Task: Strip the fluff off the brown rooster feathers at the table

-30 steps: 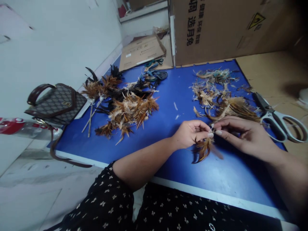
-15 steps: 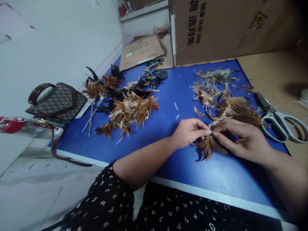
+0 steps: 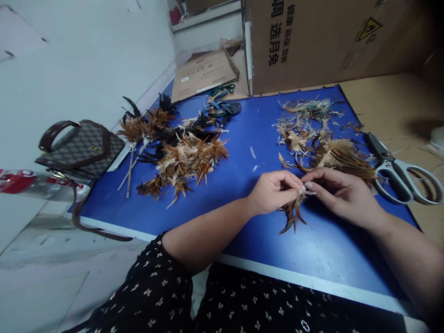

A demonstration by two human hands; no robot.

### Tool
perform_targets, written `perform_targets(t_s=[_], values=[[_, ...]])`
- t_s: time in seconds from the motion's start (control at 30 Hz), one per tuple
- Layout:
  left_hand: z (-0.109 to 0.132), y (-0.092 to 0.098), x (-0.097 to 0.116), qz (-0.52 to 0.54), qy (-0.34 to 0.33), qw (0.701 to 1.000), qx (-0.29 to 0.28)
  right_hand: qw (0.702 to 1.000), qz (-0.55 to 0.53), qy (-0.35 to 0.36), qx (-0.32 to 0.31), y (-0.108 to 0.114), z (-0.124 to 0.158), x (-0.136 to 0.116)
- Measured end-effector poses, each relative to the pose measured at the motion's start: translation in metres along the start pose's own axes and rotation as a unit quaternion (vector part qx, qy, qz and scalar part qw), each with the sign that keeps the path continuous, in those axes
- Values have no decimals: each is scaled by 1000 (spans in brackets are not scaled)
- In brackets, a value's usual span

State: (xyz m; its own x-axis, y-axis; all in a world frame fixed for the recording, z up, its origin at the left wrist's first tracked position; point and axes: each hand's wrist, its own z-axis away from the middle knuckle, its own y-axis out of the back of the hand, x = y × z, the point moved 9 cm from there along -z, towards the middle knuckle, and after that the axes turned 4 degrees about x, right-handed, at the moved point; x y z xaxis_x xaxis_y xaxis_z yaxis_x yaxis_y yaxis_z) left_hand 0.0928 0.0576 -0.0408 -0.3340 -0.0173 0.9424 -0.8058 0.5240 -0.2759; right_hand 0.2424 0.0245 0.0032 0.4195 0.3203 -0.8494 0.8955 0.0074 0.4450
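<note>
Between thumb and fingers, my left hand pinches a small bunch of brown feathers by its pale base, the tips hanging down. My right hand meets it from the right, thumb and forefinger closed on a thin whitish strip at that base. Whether the strip is tape or a quill, I cannot tell. Just beyond my right hand lies a sheaf of tan feathers. To the left is a heap of orange-brown feathers.
Scissors lie at the right edge of the blue table. Feather scraps are scattered behind my hands. On the left are a handbag and a plastic bottle. A large cardboard box stands at the back.
The feather bunch has turned in my fingers, its tips now narrower and darker. My right fingers have shifted slightly, and the whitish strip now shows between the hands.
</note>
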Motion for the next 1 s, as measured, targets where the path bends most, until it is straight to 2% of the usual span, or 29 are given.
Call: perform_targets(t_s=[0.13,0.23,0.33,0.43,0.5,0.67,0.87,1.0], values=[[2,7,12,-87,-67,992,64,999,-22,-18,26,2,1,-1],[7,9,31,-189,-141,965,113,998,-34,-20,41,1,1,-3],[13,4,47,-238,-211,941,118,995,-67,-56,57,1,1,3],[14,1,50,-259,-231,932,108,990,-98,-91,54,-1,2,10],[14,1,50,-270,-233,929,104,991,-86,-88,47,-1,1,11],[13,0,48,-276,-232,929,83,998,14,15,55,3,1,-4],[14,-1,48,-289,-242,924,71,981,89,159,73,4,5,-23],[15,-3,48,-289,-252,921,63,973,106,199,40,0,8,-24]])
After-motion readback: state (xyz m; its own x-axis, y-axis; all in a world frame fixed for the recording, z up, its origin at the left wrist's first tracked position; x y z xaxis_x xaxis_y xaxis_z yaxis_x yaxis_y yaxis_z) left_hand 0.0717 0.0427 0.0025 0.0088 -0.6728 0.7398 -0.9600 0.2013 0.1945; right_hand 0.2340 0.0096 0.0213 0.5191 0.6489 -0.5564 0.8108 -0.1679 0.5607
